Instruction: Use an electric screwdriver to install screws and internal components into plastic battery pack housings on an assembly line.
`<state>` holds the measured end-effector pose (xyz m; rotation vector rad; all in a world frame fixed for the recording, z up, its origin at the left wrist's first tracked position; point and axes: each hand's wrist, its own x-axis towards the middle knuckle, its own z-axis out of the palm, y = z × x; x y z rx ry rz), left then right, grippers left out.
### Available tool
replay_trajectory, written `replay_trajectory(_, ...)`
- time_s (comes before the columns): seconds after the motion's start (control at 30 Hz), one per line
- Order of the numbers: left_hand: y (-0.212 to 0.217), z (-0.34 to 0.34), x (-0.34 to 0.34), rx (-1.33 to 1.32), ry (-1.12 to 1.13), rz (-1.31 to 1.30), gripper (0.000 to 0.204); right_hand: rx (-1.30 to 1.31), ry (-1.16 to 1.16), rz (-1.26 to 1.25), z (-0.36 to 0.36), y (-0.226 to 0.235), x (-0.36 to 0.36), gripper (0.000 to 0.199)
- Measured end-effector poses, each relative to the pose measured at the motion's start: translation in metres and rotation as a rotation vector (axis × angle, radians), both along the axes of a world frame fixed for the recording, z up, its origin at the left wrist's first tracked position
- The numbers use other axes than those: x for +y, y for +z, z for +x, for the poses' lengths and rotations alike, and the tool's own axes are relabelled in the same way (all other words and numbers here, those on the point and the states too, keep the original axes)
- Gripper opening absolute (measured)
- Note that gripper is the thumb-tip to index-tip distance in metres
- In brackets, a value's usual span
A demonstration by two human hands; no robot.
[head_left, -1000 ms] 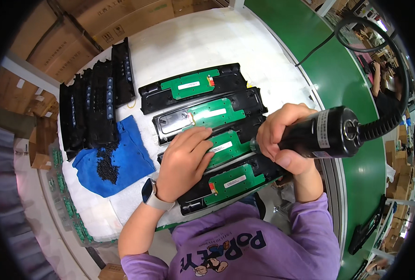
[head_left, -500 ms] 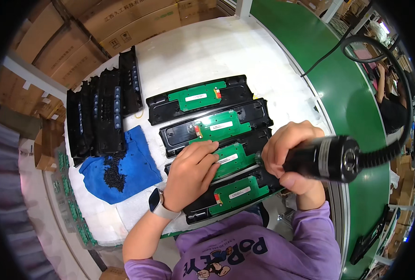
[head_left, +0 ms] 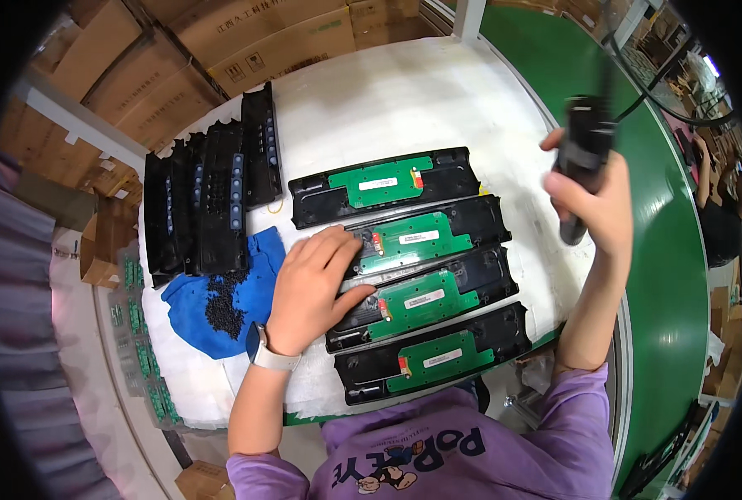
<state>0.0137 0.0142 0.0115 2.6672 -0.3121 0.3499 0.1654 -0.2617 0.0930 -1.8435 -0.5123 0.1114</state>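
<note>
Black strips (head_left: 213,196): lay side by side at the left of the white-covered table (head_left: 363,100), round blue buttons showing along several of them.
Blue cloth (head_left: 186,312): spread just in front of the strips, bearing a loose heap of small black pieces (head_left: 223,310).
Left hand (head_left: 311,287): open and palm down, grasping nothing, its fingers over the left end of the second panel from the far side and its thumb at the third.
Black panels (head_left: 319,202): four, long and shallow with raised rims, lay in a row mid-table, each slanting slightly up to the right.
Green boards (head_left: 367,185): one sat in each panel, flat, step-edged, dotted with small holes and bearing a white label.
Red-and-yellow connectors (head_left: 378,243): stood at the left end of the three nearer boards, but at the right end of the farthest.
Right hand (head_left: 604,196): clenched around a black corded tool (head_left: 586,137), blurred, held roughly upright to the right of the panels.
Green surface (head_left: 671,267): glossy, ran along the table's right side.
</note>
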Motion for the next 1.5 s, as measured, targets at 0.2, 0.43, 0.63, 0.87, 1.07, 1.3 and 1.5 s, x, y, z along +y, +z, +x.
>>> replay_trajectory(0.2, 0.007, 0.007, 0.000, 0.048, -0.021, 0.105, 0.058, -0.225, -0.230, -0.446, 0.033, -0.048, 0.005, 0.034)
replay_trajectory(0.43, 0.017, 0.023, 0.002, 0.059, -0.009, 0.101, 0.052, -0.140, -0.186, -0.504, 0.043, -0.058, -0.005, 0.033)
replay_trajectory(0.63, 0.013, 0.048, 0.021, -0.136, 0.162, -0.030, 0.027, -0.178, -0.152, -0.589, 0.044, -0.073, -0.002, 0.036)
replay_trajectory(0.87, -0.006, 0.070, 0.021, -0.348, 0.527, 0.420, 0.032, -0.163, -0.164, -0.692, 0.042, -0.078, -0.003, 0.039)
replay_trajectory(1.07, 0.002, 0.075, 0.019, -0.115, 0.086, 0.348, 0.065, -0.158, -0.298, -0.597, 0.048, -0.080, -0.011, 0.042)
replay_trajectory(1.3, 0.005, 0.070, 0.005, -0.042, 0.073, 0.308, 0.072, -0.182, -0.247, -0.724, 0.055, -0.091, -0.010, 0.043)
replay_trajectory(1.5, 0.000, 0.049, -0.010, -0.129, 0.139, 0.555, 0.078, -0.127, -0.222, -0.742, 0.062, -0.093, -0.012, 0.044)
